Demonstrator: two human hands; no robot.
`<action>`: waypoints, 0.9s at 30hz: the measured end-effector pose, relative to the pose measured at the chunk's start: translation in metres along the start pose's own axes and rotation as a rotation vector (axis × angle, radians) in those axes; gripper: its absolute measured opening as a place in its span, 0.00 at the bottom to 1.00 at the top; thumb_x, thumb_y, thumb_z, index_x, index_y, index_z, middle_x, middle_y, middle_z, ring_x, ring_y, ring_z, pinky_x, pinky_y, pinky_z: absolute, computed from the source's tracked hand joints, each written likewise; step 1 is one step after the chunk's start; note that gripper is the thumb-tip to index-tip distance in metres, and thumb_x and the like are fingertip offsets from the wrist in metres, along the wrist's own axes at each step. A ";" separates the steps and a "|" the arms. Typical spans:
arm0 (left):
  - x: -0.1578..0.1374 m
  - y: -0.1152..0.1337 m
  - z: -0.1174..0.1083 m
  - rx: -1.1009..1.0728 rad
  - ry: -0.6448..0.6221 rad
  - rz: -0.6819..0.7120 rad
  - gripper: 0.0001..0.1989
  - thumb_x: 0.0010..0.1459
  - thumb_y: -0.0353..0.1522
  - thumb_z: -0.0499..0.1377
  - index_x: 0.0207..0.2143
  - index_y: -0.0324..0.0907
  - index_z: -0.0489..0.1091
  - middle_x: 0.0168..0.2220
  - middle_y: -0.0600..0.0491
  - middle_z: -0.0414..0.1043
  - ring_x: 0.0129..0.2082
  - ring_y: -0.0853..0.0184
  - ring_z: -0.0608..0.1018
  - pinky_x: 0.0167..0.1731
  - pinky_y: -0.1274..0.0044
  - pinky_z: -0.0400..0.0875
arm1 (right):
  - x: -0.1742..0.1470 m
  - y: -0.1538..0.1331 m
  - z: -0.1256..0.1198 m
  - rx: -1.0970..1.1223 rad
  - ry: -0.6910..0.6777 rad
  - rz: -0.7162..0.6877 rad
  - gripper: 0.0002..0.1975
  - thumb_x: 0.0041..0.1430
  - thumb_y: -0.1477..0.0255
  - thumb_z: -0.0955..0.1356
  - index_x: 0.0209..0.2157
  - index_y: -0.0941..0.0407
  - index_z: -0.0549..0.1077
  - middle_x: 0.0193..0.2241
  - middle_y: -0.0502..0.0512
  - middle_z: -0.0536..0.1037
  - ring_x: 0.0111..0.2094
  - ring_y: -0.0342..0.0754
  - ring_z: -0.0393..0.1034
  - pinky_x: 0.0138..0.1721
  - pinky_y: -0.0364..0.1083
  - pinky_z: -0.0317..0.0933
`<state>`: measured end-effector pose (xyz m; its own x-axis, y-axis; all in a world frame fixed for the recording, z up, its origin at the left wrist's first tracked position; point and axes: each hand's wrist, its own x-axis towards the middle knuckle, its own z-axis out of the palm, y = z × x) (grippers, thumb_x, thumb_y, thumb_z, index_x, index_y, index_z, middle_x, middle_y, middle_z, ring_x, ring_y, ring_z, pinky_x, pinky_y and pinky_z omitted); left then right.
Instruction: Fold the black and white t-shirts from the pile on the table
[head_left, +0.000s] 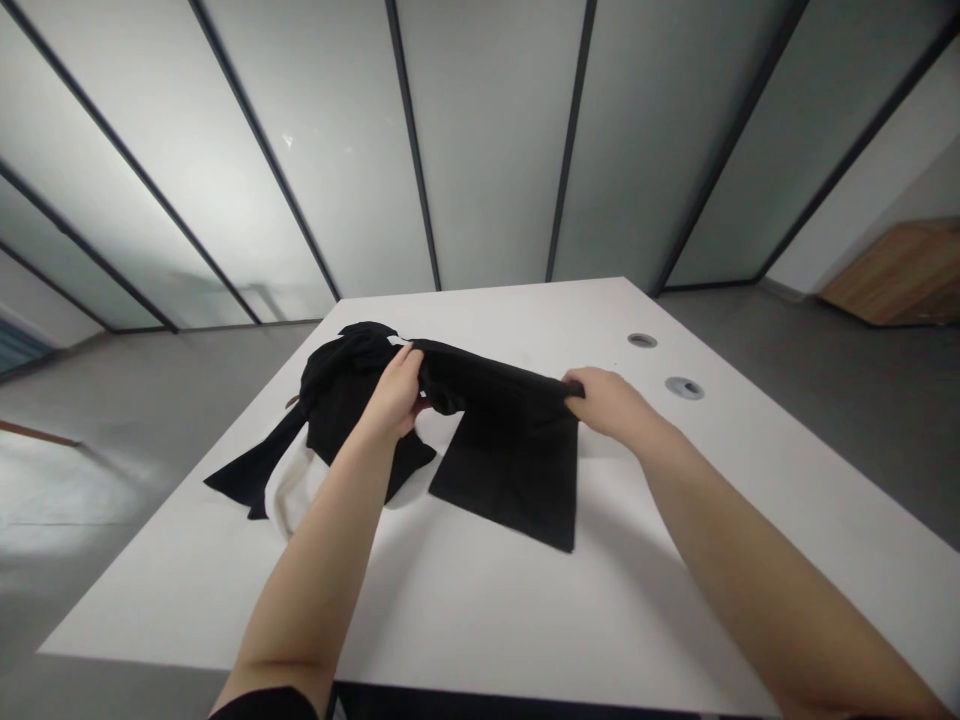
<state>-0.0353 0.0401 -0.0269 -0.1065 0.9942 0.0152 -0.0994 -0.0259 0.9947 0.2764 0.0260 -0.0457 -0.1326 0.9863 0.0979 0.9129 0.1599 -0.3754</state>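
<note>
Both hands hold a black garment (517, 450) stretched between them above the table. One wide, flat panel of it hangs down with a straight lower edge. My left hand (399, 388) grips the bunched upper edge near the pile, fingers closed. At the other end, my right hand (604, 398) is closed around the garment's corner. Behind and left of my left hand lies a heap of dark clothes (337, 385), crumpled together. White fabric (292, 485) shows under the heap, partly hidden by my left forearm. A small white patch shows by my left fingertips; I cannot tell what it is.
The white table (480, 620) spans the space before me, its far edge close to a frosted glass partition (487, 140). Two round cable holes, one farther back (642, 341) and one nearer (685, 388), sit at the right. A wooden piece of furniture (900, 265) stands far right.
</note>
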 end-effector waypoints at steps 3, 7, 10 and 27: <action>0.000 0.015 -0.015 -0.091 0.042 0.074 0.21 0.68 0.52 0.58 0.33 0.46 0.64 0.25 0.58 0.68 0.25 0.69 0.77 0.31 0.76 0.79 | 0.011 0.022 -0.004 0.129 0.196 0.128 0.12 0.55 0.73 0.66 0.40 0.53 0.79 0.40 0.61 0.83 0.42 0.60 0.77 0.41 0.52 0.67; -0.007 0.033 -0.028 -0.032 -0.058 0.223 0.27 0.67 0.57 0.58 0.29 0.48 0.58 0.18 0.65 0.52 0.15 0.73 0.64 0.24 0.78 0.73 | 0.016 0.037 -0.009 0.659 0.279 0.260 0.15 0.53 0.70 0.66 0.43 0.50 0.77 0.31 0.55 0.81 0.35 0.58 0.75 0.32 0.51 0.69; -0.025 0.034 -0.017 0.222 -0.326 0.259 0.28 0.66 0.60 0.56 0.29 0.47 0.62 0.19 0.62 0.56 0.17 0.71 0.64 0.20 0.78 0.67 | 0.012 0.023 -0.007 0.924 0.222 0.236 0.11 0.53 0.65 0.68 0.40 0.49 0.74 0.27 0.51 0.77 0.32 0.56 0.74 0.30 0.49 0.67; 0.004 -0.043 0.015 0.835 -0.157 0.209 0.13 0.58 0.26 0.56 0.42 0.43 0.76 0.42 0.46 0.83 0.45 0.54 0.83 0.48 0.66 0.77 | -0.041 -0.024 -0.054 0.307 -0.202 -0.069 0.28 0.46 0.64 0.79 0.50 0.46 0.74 0.34 0.49 0.82 0.28 0.52 0.73 0.26 0.46 0.59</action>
<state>-0.0163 0.0469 -0.0679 0.1023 0.9821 0.1582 0.6707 -0.1855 0.7182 0.2810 -0.0206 0.0086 -0.2913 0.9558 -0.0399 0.7450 0.2005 -0.6362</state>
